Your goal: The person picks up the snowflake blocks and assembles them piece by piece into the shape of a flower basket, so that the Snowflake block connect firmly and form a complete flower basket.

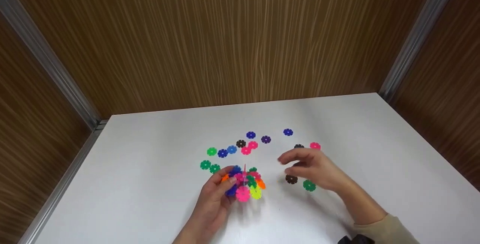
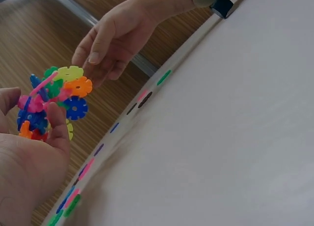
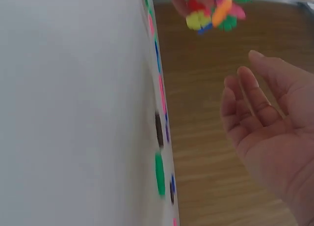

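Observation:
My left hand (image 1: 215, 199) holds a cluster of joined snowflake discs (image 1: 243, 193) above the white table, thumb and fingers around its left side. Pink, blue, orange, green and yellow notched discs make up the cluster (image 2: 76, 108), and one pink disc stands edge-on at its top. To the right, my right hand (image 1: 313, 169) hovers with loosely bent fingers and nothing between them. In the right wrist view the right hand (image 3: 270, 113) is apart from the cluster (image 3: 221, 12), its thumb and fingertips separated. Below it lie a brown disc (image 1: 291, 179) and a green disc (image 1: 309, 185).
Several loose discs lie flat in an arc beyond the hands, among them a light green disc (image 1: 212, 151), a black disc (image 1: 241, 144) and a blue disc (image 1: 288, 132). Wood-grain panels (image 1: 240, 41) enclose the white table (image 1: 131, 184) at the back and sides.

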Motion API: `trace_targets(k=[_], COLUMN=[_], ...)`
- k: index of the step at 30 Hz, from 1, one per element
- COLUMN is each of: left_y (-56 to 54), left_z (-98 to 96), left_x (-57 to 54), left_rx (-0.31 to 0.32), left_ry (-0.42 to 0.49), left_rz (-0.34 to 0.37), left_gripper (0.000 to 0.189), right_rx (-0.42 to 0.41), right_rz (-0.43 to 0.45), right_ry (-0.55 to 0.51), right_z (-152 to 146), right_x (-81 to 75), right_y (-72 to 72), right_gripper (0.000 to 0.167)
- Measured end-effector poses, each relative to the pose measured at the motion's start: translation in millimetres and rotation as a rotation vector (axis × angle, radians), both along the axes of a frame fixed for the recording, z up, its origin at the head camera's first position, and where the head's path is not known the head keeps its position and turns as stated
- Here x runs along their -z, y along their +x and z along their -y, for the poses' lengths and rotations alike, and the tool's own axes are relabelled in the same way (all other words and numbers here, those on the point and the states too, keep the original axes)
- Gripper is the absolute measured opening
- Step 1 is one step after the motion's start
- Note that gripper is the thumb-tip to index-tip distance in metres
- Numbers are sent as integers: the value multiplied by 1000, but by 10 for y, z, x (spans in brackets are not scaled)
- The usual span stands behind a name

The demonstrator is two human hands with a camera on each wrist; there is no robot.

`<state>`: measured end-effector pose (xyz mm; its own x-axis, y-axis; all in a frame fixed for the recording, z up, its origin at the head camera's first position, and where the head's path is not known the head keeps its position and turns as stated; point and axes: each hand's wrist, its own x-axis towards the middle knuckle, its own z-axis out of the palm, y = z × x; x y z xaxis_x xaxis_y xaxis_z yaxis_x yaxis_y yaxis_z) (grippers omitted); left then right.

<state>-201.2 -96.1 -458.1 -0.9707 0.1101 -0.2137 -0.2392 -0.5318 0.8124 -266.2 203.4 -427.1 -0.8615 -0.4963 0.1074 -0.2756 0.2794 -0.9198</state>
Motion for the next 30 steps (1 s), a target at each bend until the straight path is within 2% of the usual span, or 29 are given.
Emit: trace_targets(k=[3, 6, 10, 15, 20, 24, 30], left_y=[12, 28, 52, 72, 63, 64, 68], left_z=[13, 33, 67, 91, 98, 87, 73], left_x=[4, 7, 11, 5, -3, 0, -12], left_rx=[9, 21, 33, 27, 22, 33, 55], left_ry=[26, 46, 75, 89, 106, 96, 62], left_rz=[3, 4, 7, 28, 44, 43, 35], left_gripper=[55, 53, 48, 50, 50, 52, 56], right_rx=[73, 81, 23, -80, -91, -82, -37], right_rz=[-2, 10, 26, -8, -21, -16, -16], right_ry=[63, 140, 234, 281, 320, 310, 169], right_z=[-222, -410, -569, -610, -573, -560, -422], right_x=[52, 143, 244, 245, 209, 225, 122], right_y=[-62, -104, -105, -59, -44, -36, 1], right_gripper=[26, 27, 31, 33, 25, 21, 11])
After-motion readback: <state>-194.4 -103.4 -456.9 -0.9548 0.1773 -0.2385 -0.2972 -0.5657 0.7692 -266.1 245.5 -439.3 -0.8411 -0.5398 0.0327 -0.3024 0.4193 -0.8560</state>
